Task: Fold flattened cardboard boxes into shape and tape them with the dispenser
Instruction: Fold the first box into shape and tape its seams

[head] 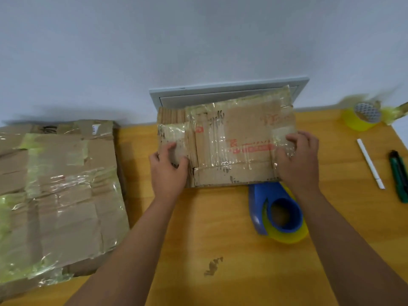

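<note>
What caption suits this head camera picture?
Both hands grip a taped, flattened cardboard box above the blue tape dispenser.

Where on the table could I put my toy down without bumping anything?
The bare wood of the table between the big taped cardboard pile and the blue tape dispenser is free. The right edge is crowded: a yellow tape roll, pen and knife.

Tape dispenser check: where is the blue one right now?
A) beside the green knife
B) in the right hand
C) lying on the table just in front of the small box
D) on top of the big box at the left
C: the blue tape dispenser lies on the table at the near edge of the small box, which both the left hand and right hand grip.
</note>
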`<state>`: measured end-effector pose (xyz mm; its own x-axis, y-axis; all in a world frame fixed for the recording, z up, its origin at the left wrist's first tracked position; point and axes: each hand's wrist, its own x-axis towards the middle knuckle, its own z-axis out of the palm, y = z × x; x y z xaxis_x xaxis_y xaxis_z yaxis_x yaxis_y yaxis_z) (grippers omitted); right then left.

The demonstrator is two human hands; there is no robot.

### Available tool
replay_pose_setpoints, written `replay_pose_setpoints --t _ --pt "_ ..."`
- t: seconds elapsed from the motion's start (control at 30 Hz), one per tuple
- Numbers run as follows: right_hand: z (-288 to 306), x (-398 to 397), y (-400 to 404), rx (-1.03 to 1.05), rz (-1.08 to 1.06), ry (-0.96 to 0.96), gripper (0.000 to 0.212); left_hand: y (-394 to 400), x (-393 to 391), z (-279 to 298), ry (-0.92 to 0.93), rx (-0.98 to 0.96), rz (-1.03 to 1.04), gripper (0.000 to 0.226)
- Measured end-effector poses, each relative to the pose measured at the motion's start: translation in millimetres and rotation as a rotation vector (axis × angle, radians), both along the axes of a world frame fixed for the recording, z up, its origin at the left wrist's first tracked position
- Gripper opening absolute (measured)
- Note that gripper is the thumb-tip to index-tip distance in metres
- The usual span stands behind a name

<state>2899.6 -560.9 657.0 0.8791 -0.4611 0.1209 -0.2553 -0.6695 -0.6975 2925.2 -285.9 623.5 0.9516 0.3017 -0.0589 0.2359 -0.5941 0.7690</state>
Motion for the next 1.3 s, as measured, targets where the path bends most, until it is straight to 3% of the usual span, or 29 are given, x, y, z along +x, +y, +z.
replay_pose_setpoints --t 0.33,0.53,0.73,1.0,1.2,1.3 --pt "-21 35 19 -0.130 0.065 -0.217 0.040 10 35 -51 -0.260 0.071 0.129 0.039" --pt "2 6 20 -0.132 0.072 -0.428 0.036 6 7 -35 -0.458 0.025 0.167 0.038" --pt "17 -101 18 -0.095 0.079 -0.568 0.033 8 -96 0 -0.572 0.079 0.178 0.040" --pt "-3 -253 3 0.025 0.098 -0.607 0.040 -5 -257 -10 -0.630 0.022 0.103 0.043" --pt "-54 -322 -2 0.297 0.132 -0.520 0.047 4 -324 -36 -0.741 -0.003 0.012 0.070" --pt "-83 -339 7 0.397 0.175 -0.460 0.071 10 -339 -50 -0.700 -0.062 -0.034 0.094"
